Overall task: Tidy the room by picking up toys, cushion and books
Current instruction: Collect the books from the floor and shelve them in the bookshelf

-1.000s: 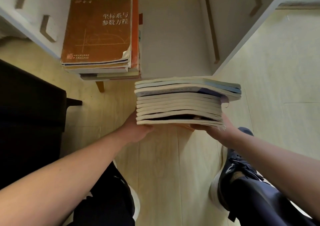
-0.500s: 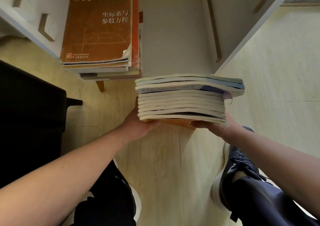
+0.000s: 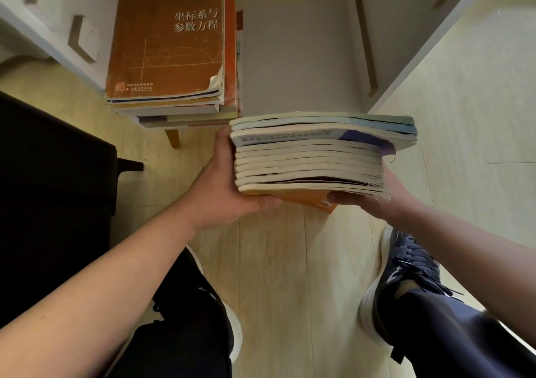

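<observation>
head view: two bare forearms reach forward and down from the bottom corners. the left hand (image 3: 220, 192) cups the left end of a held stack of books (image 3: 313, 157), palm against the side and thumb curled under the lower front edge. the right hand (image 3: 385, 200) grips the right end from below, thumb hooked at the bottom front; its other fingers are hidden under the stack. the stack is level and off the pale wood-plank floor (image 3: 275, 261), in front of the open white shelf unit (image 3: 290, 58).

it is about a dozen thin softcovers, page edges cream and slightly wavy. the upper ones are wider and overhang on the right, and an orange cover (image 3: 313, 200) shows at the very bottom.

just left of it, a second pile of books (image 3: 168, 44) lies flat at the shelf unit's edge, topped by a worn brown cover with white printed characters and a curled corner. a matte black piece of furniture (image 3: 52, 189) fills the left side. a dark laced sneaker (image 3: 412, 273) stands on the floor at the right.
</observation>
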Action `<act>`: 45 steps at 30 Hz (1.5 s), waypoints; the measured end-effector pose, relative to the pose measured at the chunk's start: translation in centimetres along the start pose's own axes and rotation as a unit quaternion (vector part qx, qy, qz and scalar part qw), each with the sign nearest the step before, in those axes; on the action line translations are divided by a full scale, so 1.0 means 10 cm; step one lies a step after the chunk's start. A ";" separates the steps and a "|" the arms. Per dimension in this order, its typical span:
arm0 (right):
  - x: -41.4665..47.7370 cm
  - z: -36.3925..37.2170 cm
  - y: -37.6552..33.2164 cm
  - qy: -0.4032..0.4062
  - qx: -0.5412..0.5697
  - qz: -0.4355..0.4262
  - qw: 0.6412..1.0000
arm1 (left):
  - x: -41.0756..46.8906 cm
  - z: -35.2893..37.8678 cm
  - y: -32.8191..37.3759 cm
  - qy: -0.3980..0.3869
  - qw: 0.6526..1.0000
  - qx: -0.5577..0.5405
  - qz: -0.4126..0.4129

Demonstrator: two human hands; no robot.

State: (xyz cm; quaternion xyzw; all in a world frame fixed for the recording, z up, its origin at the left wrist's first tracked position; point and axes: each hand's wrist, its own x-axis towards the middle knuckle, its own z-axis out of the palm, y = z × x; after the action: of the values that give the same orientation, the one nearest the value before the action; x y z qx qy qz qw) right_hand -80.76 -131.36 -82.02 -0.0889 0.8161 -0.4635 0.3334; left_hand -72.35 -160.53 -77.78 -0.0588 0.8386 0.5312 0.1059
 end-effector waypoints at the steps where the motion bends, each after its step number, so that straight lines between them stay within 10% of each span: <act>1: -0.02 0.00 -0.04 0.000 0.003 -0.007 1.000 | 0.00 0.00 0.01 -0.001 1.000 0.000 0.004; 14: -0.03 0.00 -0.12 0.038 0.014 -0.048 0.998 | 0.16 -0.09 -0.07 -0.052 0.997 0.046 0.018; 30: -0.08 0.08 -0.27 0.110 -0.080 -0.021 0.991 | -0.02 -0.07 -0.06 0.074 0.997 0.021 0.027; 45: -0.17 0.62 -0.68 -0.036 -0.229 -0.038 0.972 | -0.66 -0.52 -0.36 0.074 0.997 0.028 -0.010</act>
State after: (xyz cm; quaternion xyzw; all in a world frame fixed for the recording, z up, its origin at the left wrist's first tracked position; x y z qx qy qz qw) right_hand -76.65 -138.71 -77.82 -0.2102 0.8839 -0.2733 0.3161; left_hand -65.80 -166.86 -77.17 -0.1039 0.8582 0.5002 0.0503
